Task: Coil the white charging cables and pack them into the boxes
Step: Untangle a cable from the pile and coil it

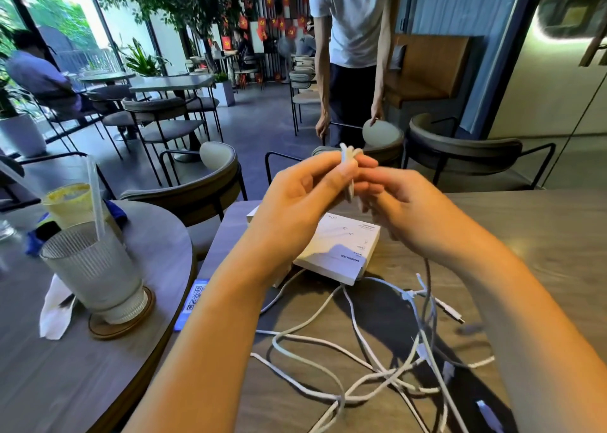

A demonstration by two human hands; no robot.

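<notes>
Early going: left hand [295, 199] and right hand [404, 209] pinch one cable [348, 166] mid-coil. Below them, loose cables [361, 360] sprawl on the counter [542, 235]; the box [341, 252] awaits.

We sit in a café: grey round-backed metal-framed chairs [184, 117] around small grey tables [170, 82], a ribbed glass tumbler with straw [95, 268], potted green plants [141, 59].

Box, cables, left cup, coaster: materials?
Box: matte white card, by its printed text and crisp edges. Cables: white, probably rubbery plastic; limp loops. Cup: ribbed, see-through, glass or plastic. Coaster: brown disc, likely wood.
</notes>
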